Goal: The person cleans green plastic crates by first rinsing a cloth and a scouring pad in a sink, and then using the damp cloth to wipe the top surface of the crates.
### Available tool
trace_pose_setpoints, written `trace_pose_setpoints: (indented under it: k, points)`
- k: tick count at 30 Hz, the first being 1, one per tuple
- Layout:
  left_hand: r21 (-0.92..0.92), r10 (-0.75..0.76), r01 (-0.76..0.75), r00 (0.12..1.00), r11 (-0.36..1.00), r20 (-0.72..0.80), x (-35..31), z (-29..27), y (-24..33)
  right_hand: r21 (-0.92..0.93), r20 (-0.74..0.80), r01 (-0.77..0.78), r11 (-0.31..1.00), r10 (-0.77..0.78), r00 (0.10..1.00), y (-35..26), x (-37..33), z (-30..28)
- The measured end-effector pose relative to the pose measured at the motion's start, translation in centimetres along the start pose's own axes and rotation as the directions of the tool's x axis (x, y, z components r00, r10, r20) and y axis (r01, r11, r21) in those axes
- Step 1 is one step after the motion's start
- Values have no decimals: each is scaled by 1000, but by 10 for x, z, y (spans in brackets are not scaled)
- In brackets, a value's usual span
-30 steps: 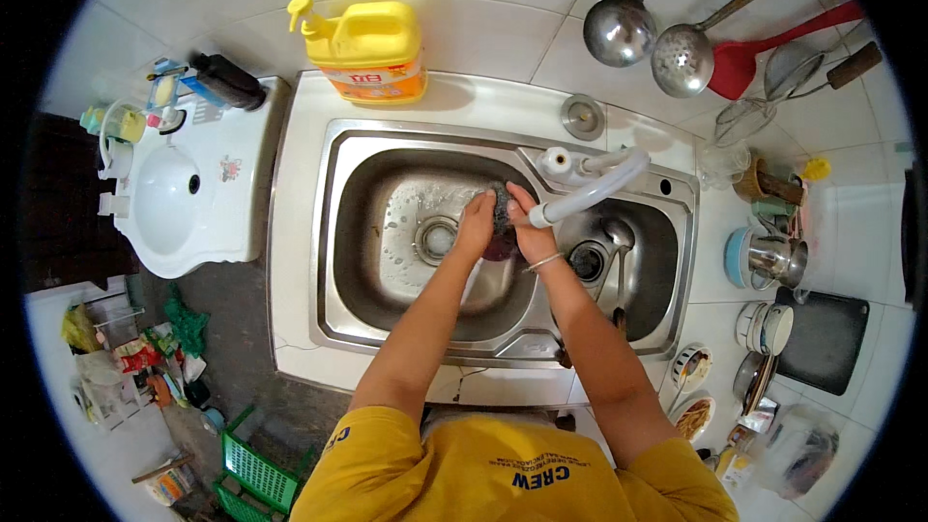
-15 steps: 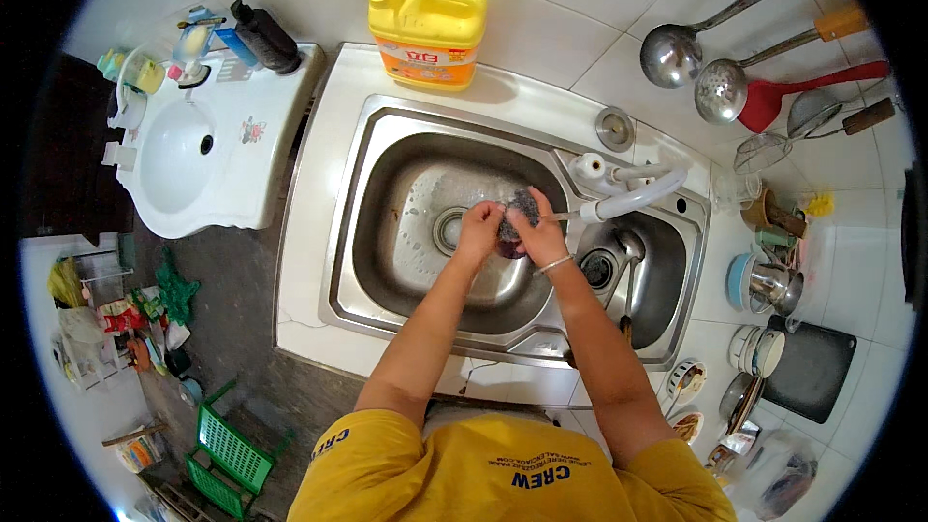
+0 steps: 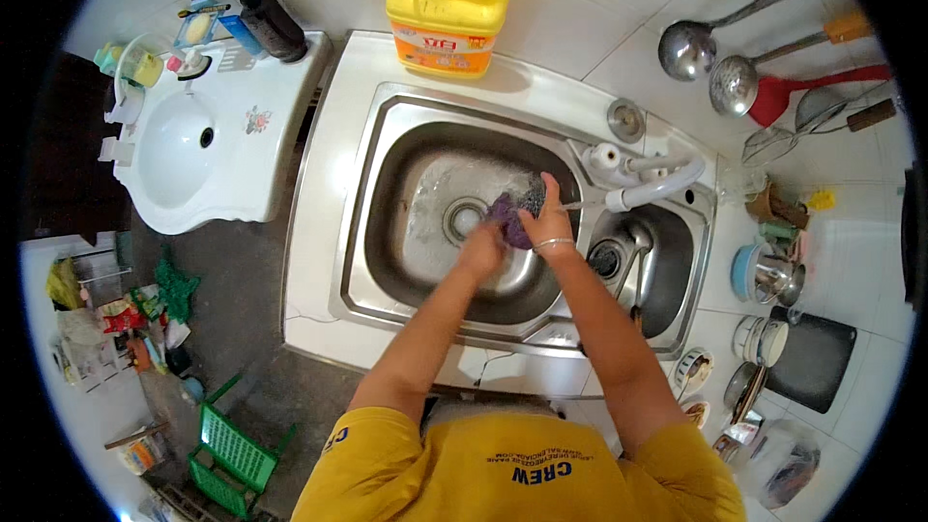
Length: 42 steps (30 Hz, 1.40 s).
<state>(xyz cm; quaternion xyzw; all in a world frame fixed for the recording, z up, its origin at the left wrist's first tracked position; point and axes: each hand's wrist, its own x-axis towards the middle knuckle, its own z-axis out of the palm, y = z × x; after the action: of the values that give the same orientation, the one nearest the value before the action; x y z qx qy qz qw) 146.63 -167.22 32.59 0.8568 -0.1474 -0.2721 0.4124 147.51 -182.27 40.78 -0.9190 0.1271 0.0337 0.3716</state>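
Observation:
Over the big sink basin [image 3: 391, 222], both my hands are together at a bundle of scrubbing stuff. My left hand [image 3: 483, 249], smeared by motion, has its fingertips closed at a crumpled purple scrubber [image 3: 507, 220]. My right hand [image 3: 549, 222], a bracelet at its wrist, grips a dark grey mesh scourer [image 3: 533, 195] pressed against the purple one, its thumb in front and fingers behind. From the white faucet [image 3: 638, 195] a thin stream of water runs onto the right hand. Where one scrubber ends and the other begins is hard to see.
A smaller basin [image 3: 667, 295] on the right holds a long-handled ladle [image 3: 639, 266]. A yellow detergent jug [image 3: 448, 19] stands behind the sink. Ladles and strainers [image 3: 732, 87] hang on the right wall. Bowls [image 3: 759, 340] and a black board [image 3: 814, 358] lie right; a white washbasin [image 3: 179, 169] is left.
The purple scrubber, mostly hidden under the grey scourer before, now shows on the left side. My left hand has dropped lower and blurs; the right hand has turned. The whole view has shifted slightly.

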Motion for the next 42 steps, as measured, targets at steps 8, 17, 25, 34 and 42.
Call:
trace_pose_setpoints:
  k: [8,17,25,34,42]
  points:
    - [667,88,-204,975,717,204,44,43,22,190,-81,-43,981,59,995,12,-9,-22]
    - [804,-185,191,977,563,-102,52,-96,-48,220,-124,-30,975,59,991,18,-31,-3]
    - [612,-420,137,838,779,347,-32,-39,-55,222,-41,30,975,-21,999,-4,-20,-24]
    - [136,-163,206,947,969,-277,-18,-8,-45,-143,230,33,989,1,973,-2,-1,-11]
    - [2,-222,226,959,974,-176,-41,-48,-20,-765,330,184,617,130,935,13,41,0]
